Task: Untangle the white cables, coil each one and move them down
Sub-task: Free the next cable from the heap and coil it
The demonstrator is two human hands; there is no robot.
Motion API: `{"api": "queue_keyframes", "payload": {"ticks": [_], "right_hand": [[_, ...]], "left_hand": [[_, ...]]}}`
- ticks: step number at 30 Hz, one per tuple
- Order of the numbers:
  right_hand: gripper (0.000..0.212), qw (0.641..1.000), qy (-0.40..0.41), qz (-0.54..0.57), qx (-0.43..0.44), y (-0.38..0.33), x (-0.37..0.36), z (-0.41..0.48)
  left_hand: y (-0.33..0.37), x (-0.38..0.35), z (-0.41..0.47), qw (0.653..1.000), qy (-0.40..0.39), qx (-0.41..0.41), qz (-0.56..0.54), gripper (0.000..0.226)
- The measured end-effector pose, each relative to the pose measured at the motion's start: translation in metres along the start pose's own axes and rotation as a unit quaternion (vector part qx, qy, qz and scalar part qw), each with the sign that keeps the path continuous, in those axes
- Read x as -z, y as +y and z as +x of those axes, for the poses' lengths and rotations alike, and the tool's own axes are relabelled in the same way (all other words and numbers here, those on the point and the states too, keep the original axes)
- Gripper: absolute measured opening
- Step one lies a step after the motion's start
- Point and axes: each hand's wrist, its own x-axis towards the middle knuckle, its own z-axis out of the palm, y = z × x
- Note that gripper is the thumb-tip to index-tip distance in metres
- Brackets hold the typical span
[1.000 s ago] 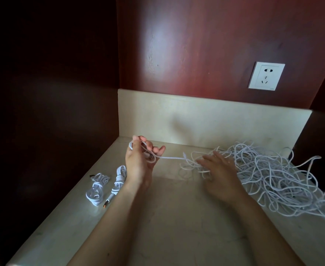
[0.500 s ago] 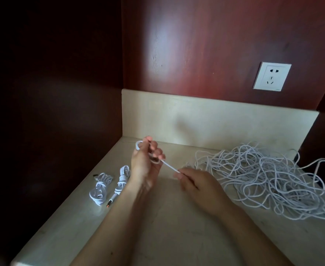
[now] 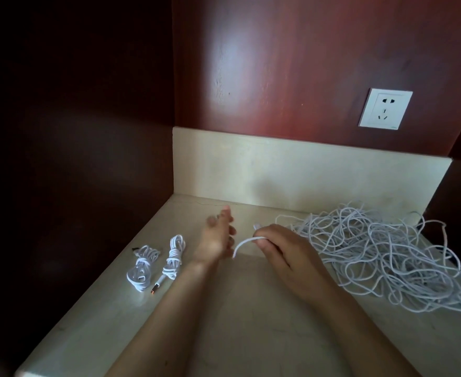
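Right hand (image 3: 283,251), centre frame, grip closed on a white cable (image 3: 244,243) whose free end curves toward the left hand (image 3: 214,239); that one's blurred w/ fingers spread, holding nothing. Tangled pile (image 3: 381,251) sits at right of the table (image 3: 245,322), two coiled cables (image 3: 155,263) at left.

A: Views?
B: One only, head-worn, wide-angle, looking forward and down onto the bench (image 3: 251,336), close enough that both forearms enter from the bottom edge.
A: Facing?
B: Toward the back wall corner; wall socket (image 3: 385,109) upper right.
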Motion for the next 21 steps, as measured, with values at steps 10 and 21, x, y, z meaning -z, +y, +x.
{"api": "queue_keyframes", "payload": {"ticks": [10, 21], "right_hand": [[0.011, 0.968, 0.128, 0.142, -0.161, 0.014, -0.002, 0.001], [0.010, 0.979, 0.113, 0.098, -0.136, 0.019, -0.004, -0.002]], "left_hand": [[0.005, -0.007, -0.023, 0.914, -0.378, 0.146, 0.028, 0.075], [0.004, -0.007, -0.027, 0.952, -0.289, -0.040, 0.098, 0.040]]}}
